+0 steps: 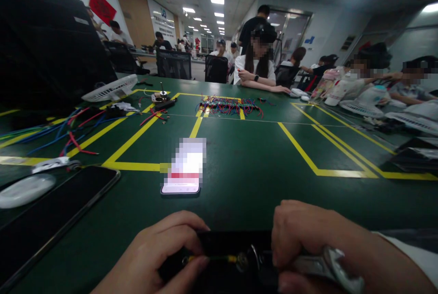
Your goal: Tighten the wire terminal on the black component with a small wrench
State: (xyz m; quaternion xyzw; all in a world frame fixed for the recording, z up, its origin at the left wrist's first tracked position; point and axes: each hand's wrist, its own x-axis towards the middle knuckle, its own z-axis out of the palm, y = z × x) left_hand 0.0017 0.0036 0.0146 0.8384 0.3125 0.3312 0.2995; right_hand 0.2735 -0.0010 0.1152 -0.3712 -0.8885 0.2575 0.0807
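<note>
Open green table (260, 166) straight ahead and to the right, passable as far as the wire pile (230, 105). Blocked just ahead-left by the phone (185, 168); further left by a tablet (51, 216), white case (23, 190) and loose wires (68, 134).

Your left hand (160, 257) and right hand (318, 248) run off the frame at 6 o'clock, and their fingers (185, 266) hide most of the black part (229, 244) between them. The wrench (328, 266) is half covered. The phone (185, 166) screen at 12 o'clock is blurred out.
</note>
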